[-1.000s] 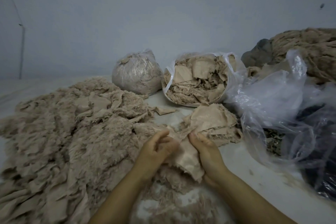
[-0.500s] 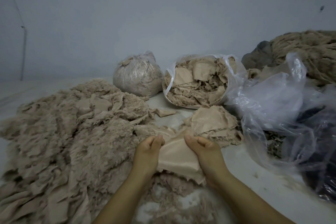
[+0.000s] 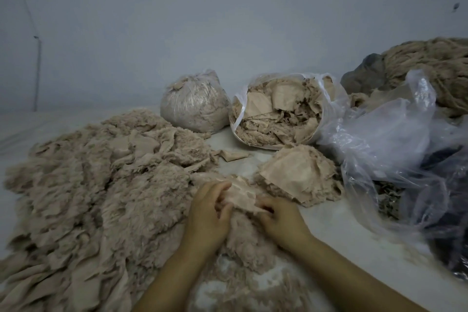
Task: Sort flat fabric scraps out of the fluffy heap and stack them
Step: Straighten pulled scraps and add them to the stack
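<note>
Two hands, left hand (image 3: 210,213) and right hand (image 3: 281,220), now bunch the flat scrap (image 3: 241,195) they held spread out, fingers clamped on it beside the fluffy heap (image 3: 101,185). It probably goes onto the stack (image 3: 296,175) next.

Both forearms reach forward, converging. The left hand (image 3: 207,213) curls its fingers round the near-left edge of a flat scrap (image 3: 241,196); the right hand (image 3: 281,220), knuckles up, pinches its near-right edge, just beside the left.
</note>
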